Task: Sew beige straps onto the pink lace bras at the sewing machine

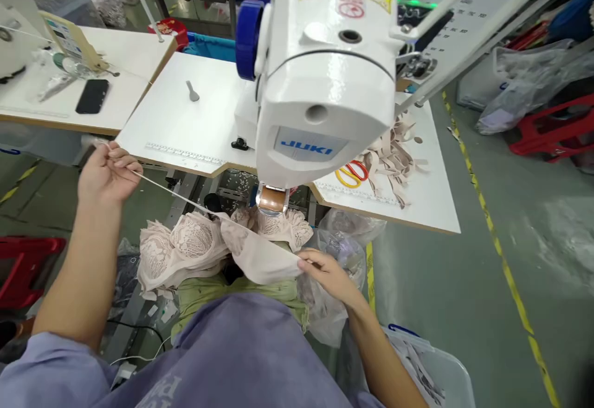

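My left hand (107, 173) is raised at the left, fingers pinched on the end of a thin white strap (171, 192) that runs taut down to a pale pink lace bra (199, 244) on my lap. My right hand (327, 272) pinches the edge of the garment's smooth cup (262, 256) lower right of it. Both sit just below the white JUKI sewing machine (325, 86), whose head fills the upper middle of the view.
The white sewing table (185, 123) carries yellow and red scissors (351, 174) and a heap of beige strap pieces (394, 154). A phone (92, 96) lies on the left table. Plastic bags (341, 234) sit by my right knee; a red stool (25, 265) stands left.
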Available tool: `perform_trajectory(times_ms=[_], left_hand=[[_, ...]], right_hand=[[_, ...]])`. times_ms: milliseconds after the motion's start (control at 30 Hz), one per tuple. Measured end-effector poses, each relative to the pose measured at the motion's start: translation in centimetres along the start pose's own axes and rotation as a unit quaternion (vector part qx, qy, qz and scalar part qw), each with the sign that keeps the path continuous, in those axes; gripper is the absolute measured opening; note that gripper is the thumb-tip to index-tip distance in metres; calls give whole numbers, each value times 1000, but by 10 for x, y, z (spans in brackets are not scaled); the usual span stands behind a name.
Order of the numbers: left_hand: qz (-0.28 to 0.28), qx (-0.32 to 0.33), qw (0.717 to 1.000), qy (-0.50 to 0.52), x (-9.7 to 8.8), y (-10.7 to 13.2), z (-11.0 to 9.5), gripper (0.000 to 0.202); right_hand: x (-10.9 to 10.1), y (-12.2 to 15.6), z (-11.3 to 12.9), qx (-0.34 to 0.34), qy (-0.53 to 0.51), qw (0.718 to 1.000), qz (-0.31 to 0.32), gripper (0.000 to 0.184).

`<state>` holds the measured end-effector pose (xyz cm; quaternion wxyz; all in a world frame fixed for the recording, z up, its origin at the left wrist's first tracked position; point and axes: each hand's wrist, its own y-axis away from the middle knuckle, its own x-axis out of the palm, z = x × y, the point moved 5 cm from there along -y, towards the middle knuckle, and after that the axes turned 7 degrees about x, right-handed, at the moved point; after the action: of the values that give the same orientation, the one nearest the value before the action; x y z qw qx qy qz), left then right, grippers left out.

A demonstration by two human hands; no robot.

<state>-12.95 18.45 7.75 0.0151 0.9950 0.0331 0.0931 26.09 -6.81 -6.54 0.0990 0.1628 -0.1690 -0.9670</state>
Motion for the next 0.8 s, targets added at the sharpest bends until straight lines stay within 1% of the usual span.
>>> perform_trajectory(times_ms=[33, 67, 100, 133, 167, 200, 233, 267, 300, 367, 433, 467, 533, 633, 667, 733, 767, 800], left_hand=[[-6, -6, 1000, -1, -6, -1, 6, 41], [-12, -12, 1000, -4, -10, 0, 13, 41], [-16, -17, 1000, -9, -10, 4, 20, 42], [-15, -24, 1000, -14, -8, 11, 29, 42], [-5, -33, 999, -17, 0, 21, 40, 39], [12, -51, 998, -22, 11, 33, 52, 34], [50, -79, 995, -25, 26, 48, 66, 33], [150, -139, 979, -30, 49, 67, 83, 33], [188, -163, 968, -28, 66, 85, 96, 32], [235, -189, 953, -20, 96, 119, 113, 32], [278, -188, 941, -45, 116, 145, 120, 32], [303, -176, 934, -74, 124, 153, 120, 32], [352, -120, 916, -153, 134, 163, 114, 31], [397, -22, 883, -251, 144, 167, 104, 34], [408, 0, 871, -275, 147, 167, 102, 36], [431, 24, 845, -315, 150, 165, 102, 36], [435, 32, 837, -330, 151, 163, 104, 35], [426, 38, 840, -334, 150, 161, 106, 31]], right_hand=[[-2, 0, -7, 21, -51, 998, -41, 28], [-4, 0, -14, 38, -100, 988, -107, 30], [-6, 1, -21, 47, -139, 970, -193, 34], [-6, 3, -26, 47, -166, 944, -280, 39], [-4, 5, -28, 42, -179, 918, -350, 42], [0, 4, -27, 34, -178, 902, -391, 42], [7, 2, -23, 27, -167, 900, -402, 38], [14, -4, -16, 20, -150, 911, -383, 34], [22, -11, -7, 16, -133, 931, -339, 31], [36, -25, 13, 8, -109, 967, -230, 31], [42, -34, 34, -2, -105, 984, -145, 34], [42, -36, 44, -7, -109, 987, -114, 36], [39, -37, 61, -13, -110, 991, -77, 41], [32, -34, 79, -8, -65, 997, -42, 38], [30, -33, 82, -6, -47, 998, -33, 34], [26, -33, 83, -6, -17, 1000, -12, 28], [24, -35, 81, -6, -2, 1000, -5, 26], [21, -37, 77, -4, 12, 1000, -7, 23]])
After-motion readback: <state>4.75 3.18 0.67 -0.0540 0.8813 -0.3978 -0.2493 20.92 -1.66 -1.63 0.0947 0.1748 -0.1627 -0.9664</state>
